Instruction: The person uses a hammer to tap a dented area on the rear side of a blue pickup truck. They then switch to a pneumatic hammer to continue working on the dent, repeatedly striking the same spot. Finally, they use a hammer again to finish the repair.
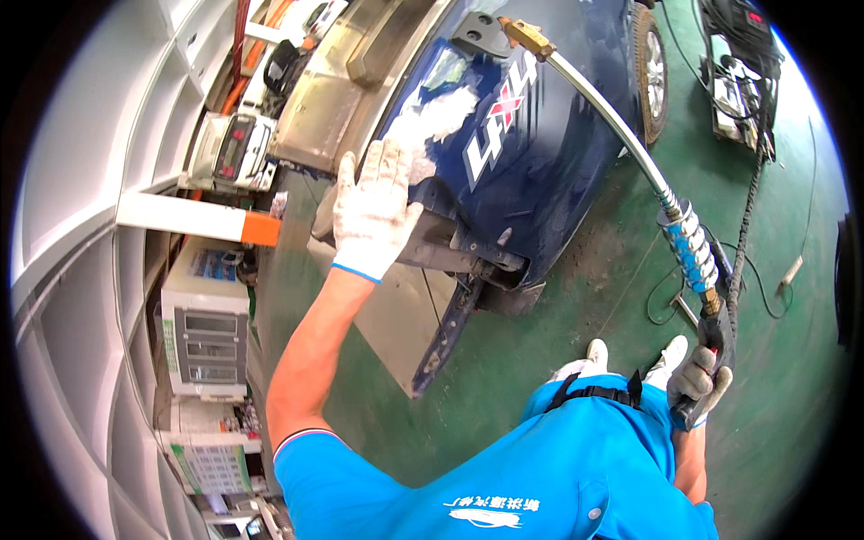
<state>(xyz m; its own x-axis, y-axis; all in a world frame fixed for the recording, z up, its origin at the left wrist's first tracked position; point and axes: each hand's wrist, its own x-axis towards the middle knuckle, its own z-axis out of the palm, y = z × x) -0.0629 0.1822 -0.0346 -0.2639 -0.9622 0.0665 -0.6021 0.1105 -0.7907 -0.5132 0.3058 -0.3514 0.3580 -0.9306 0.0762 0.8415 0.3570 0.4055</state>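
Note:
My left hand point(373, 211), in a white work glove, is raised with its fingers straight and its palm flat. It is over the edge of a dark blue truck's body panel point(549, 153), beside a whitish bare patch point(450, 112); whether it touches the metal I cannot tell. Low on the right, my gloved right hand point(697, 382) is closed around the black handle of a dent-pulling gun point(616, 121). A coil spring surrounds the gun's lower shaft, and its long metal tube rises to a brass tip point(528, 38) near a grey plate point(481, 34) at the panel's top.
The truck's bumper area is stripped, leaving an open bracket point(495, 265) and a hanging panel corner point(432, 360). A thick black cable point(749, 216) runs to a wheeled machine point(738, 94). Thin cords lie on the green floor point(576, 315). An orange-ended white post point(256, 227) stands left.

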